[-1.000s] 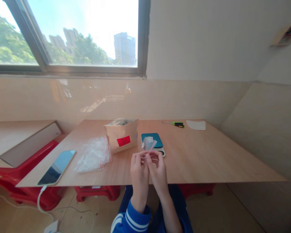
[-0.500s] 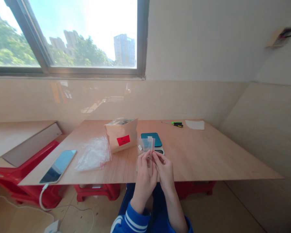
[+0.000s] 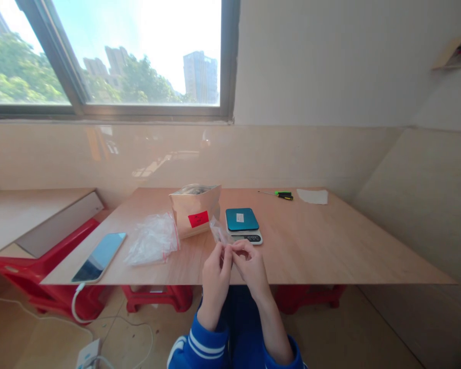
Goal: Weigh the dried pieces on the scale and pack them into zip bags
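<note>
Between my two hands is a small clear zip bag (image 3: 219,231), its free end sticking up and to the left. My left hand (image 3: 217,269) pinches it between thumb and fingers. Close against it, my right hand (image 3: 251,266) is closed on the bag's edge too; the fingers hide most of that edge. Just beyond my hands stands a kitchen scale (image 3: 243,220) with a teal top and a small white label on it. A brown paper pouch (image 3: 195,205) with a red label stands open at the top, left of the scale.
A pile of clear zip bags (image 3: 151,241) lies left of the pouch. Farther left is a phone (image 3: 100,258) with a white cable, near the table's front edge. Screwdrivers (image 3: 282,195) and a white paper piece (image 3: 312,197) lie at the back right. Red stools (image 3: 157,297) stand below.
The zip bag was held upright and flat with its red strip showing; now it is bunched and tilted left. My hands have come closer together at the fingertips, and the scale shows more fully.
</note>
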`<state>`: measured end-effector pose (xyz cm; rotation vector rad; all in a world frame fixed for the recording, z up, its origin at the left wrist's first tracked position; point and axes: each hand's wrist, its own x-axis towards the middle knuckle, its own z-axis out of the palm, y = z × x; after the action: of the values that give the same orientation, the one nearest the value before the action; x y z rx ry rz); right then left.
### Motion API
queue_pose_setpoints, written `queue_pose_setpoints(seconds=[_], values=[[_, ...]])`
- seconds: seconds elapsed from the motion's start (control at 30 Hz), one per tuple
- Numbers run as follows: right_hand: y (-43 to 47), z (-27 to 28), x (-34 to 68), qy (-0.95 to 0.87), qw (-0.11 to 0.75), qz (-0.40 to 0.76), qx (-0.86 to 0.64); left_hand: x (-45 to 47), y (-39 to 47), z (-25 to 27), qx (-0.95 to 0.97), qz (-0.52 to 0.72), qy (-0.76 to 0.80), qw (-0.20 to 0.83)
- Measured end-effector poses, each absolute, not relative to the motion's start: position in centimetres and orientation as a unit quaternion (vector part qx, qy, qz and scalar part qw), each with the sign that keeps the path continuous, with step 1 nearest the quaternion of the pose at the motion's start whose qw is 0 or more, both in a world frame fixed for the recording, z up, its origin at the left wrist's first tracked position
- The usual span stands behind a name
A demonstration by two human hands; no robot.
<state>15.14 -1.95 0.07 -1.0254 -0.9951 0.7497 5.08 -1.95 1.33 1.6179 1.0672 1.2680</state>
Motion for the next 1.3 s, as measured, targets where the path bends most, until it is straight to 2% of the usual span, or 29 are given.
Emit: queue_pose_setpoints(seconds=[0.17, 0.3, 0.43, 0.57, 0.67, 0.73, 0.83, 1.0, 1.17, 1.23, 1.3], values=[[-2.3, 0.6, 15.0, -0.451, 0.67, 0.387, -0.445, 3.7, -1.2, 1.1, 0.625, 0.486, 0.372, 0.484], [-2.8, 1.0, 14.9, -0.455, 0.647, 0.39, -0.472, 2.8, -0.8, 0.6, 0.637, 0.449, 0.386, 0.493], [-2.7, 0.7, 14.9, -0.444, 0.641, 0.362, -0.512, 2.4, -0.6, 0.4, 0.719, 0.398, 0.435, 0.369], [-2.5, 0.3, 16.6, -0.372, 0.692, 0.197, -0.586, 2.2, -0.8, 0.7, 0.736, 0.406, 0.488, 0.232], [-2.7, 0.4, 18.3, -0.325, 0.715, 0.123, -0.607, 1.9, -1.1, 1.2, 0.743, 0.405, 0.493, 0.2], [-3.0, 0.8, 18.8, -0.321, 0.721, 0.128, -0.601, 1.8, -1.4, 1.6, 0.754, 0.399, 0.466, 0.234], [-3.5, 1.8, 18.6, -0.295, 0.74, 0.167, -0.58, 1.6, -1.2, 1.5, 0.743, 0.421, 0.393, 0.341], [-4.2, 3.2, 17.6, -0.257, 0.786, 0.263, -0.498, 2.3, -0.1, -0.6, 0.563, 0.574, 0.314, 0.504], [-3.9, 3.1, 16.8, -0.286, 0.767, 0.309, -0.484, 4.4, -0.3, -2.0, 0.457, 0.492, 0.24, 0.701], [-3.9, 3.0, 16.7, -0.315, 0.747, 0.302, -0.503, 5.0, -0.4, -2.0, 0.415, 0.496, 0.253, 0.72], [-4.0, 3.1, 16.9, -0.352, 0.732, 0.251, -0.526, 5.3, -0.3, -1.8, 0.39, 0.526, 0.306, 0.691]])
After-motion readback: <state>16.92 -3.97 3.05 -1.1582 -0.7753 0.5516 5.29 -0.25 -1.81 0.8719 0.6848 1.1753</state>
